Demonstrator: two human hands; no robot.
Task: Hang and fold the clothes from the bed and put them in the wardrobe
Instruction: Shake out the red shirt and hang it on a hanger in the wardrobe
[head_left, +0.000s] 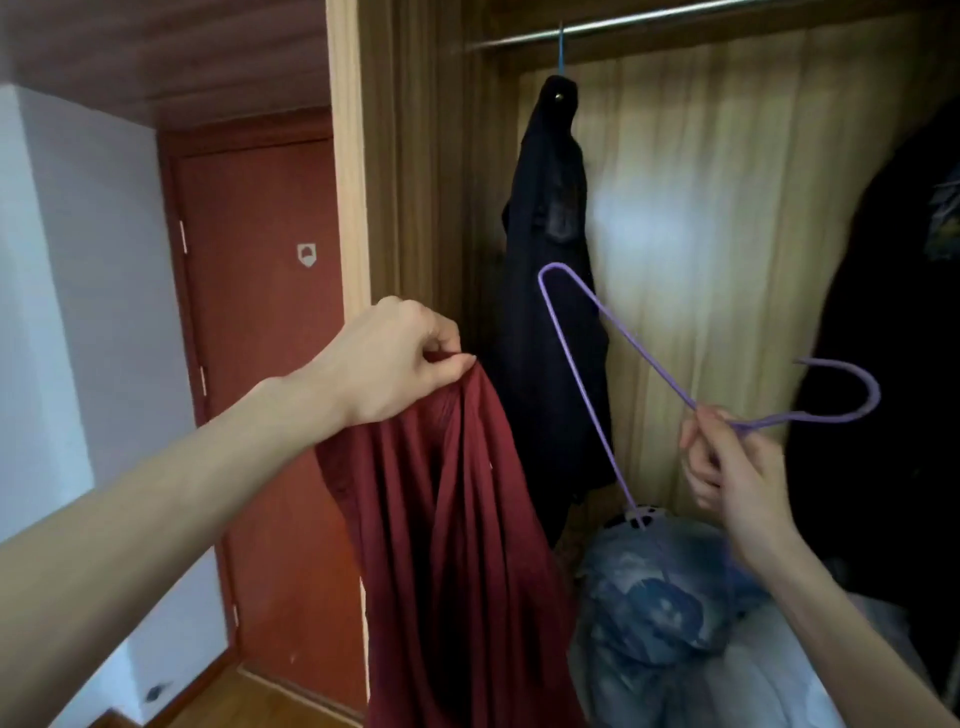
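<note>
A dark red garment (457, 545) hangs down from my left hand (395, 358), which pinches its top edge in front of the open wardrobe (415, 156). My right hand (727, 462) grips a purple wire hanger (576, 358) near its neck. The hanger is tilted, its hook pointing right and its triangle reaching up to the left, apart from the red garment. Inside the wardrobe a metal rail (649, 21) runs along the top, and a dark garment (550, 291) hangs from it on a blue hanger.
Blue patterned fabric in clear plastic (660, 613) lies piled at the wardrobe's bottom. More dark clothing (893, 364) hangs at the right. A red-brown door (260, 338) and a white wall (78, 312) stand to the left, above a wooden floor (218, 701).
</note>
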